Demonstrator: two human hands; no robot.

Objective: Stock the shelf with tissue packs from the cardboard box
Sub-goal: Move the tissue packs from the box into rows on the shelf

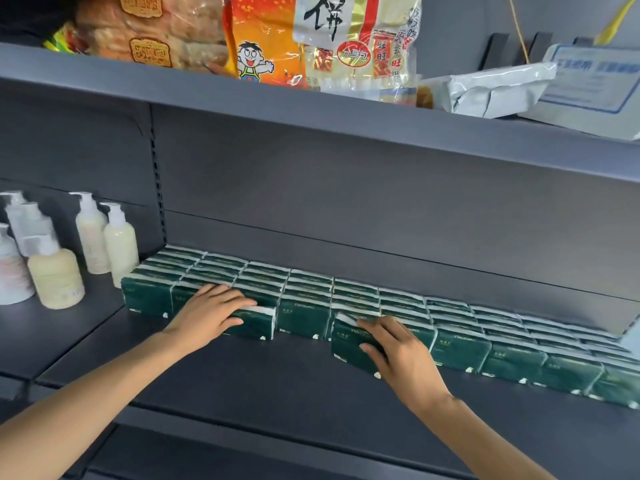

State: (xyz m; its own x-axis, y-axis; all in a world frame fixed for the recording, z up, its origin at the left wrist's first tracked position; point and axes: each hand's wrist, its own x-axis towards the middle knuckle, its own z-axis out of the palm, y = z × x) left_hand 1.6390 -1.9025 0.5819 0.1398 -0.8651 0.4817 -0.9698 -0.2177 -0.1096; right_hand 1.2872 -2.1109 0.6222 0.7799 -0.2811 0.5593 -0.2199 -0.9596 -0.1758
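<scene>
Dark green tissue packs with white edges stand in several rows along the grey middle shelf. My left hand lies flat over the top of a front pack near the left end, fingers straight. My right hand grips another front pack, thumb on its front face and fingers over its top. That pack stands slightly forward of the row and tilted. The cardboard box is out of view.
Several cream and white pump bottles stand on the shelf to the left. The upper shelf holds snack bags, a grey parcel bag and a white carton. Bare shelf lies in front of the packs.
</scene>
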